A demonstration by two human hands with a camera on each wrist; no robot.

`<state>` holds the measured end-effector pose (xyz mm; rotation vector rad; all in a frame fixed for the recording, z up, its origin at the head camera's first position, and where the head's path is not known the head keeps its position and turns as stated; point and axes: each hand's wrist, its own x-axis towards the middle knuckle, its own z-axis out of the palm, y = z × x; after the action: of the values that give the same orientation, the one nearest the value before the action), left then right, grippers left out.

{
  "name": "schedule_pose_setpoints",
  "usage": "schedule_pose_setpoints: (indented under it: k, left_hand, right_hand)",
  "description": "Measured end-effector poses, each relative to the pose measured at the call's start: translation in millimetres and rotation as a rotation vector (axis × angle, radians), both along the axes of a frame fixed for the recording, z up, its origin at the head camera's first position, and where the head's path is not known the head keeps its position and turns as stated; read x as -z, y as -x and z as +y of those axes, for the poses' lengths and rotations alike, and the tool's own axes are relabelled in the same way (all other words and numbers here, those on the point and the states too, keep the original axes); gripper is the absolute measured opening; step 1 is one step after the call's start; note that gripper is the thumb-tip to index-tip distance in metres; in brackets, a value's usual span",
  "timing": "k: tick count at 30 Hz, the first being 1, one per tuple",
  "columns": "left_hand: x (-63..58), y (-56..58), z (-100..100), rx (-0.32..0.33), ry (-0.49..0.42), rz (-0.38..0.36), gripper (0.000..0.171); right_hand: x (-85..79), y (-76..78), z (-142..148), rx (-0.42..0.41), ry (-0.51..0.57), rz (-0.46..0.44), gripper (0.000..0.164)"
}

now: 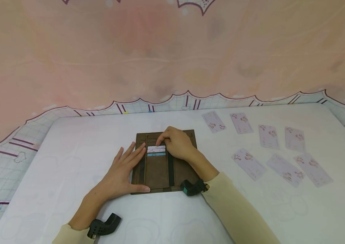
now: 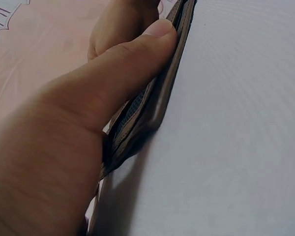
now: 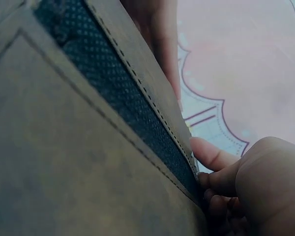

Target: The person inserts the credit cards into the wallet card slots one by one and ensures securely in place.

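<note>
A brown wallet lies spread on the white table, with dark woven strips between its leather panels. Cards stand partly out of slots in its middle panel, white ones above a blue-edged one. My right hand bends over the wallet's upper part, its thumb and index finger pinching at the top edge of the uppermost white card; the fingertips are partly hidden. With fingers straight and spread, my left hand rests along the wallet's left edge. Its thumb presses on the lower edge.
Several pale playing cards lie apart in two rough rows to the right of the wallet. A patterned cloth backdrop rises behind the table. Each wrist wears a black device.
</note>
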<state>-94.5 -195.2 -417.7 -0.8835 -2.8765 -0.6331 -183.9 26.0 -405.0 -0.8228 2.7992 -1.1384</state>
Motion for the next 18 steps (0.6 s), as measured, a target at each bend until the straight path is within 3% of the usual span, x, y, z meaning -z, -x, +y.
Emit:
schedule_pose_setpoints:
  k: [11, 18]
  left_hand:
    - [1.2, 0.6, -1.0, -0.003, -0.004, -0.003, 0.115]
    - [3.3, 0.6, -0.1, -0.007, -0.006, -0.019, 0.117]
  right_hand:
    - [-1.8, -1.0, 2.1, -0.030, 0.015, 0.031, 0.030]
    - [-10.4, -2.0, 15.1, -0.019, 0.093, -0.014, 0.019]
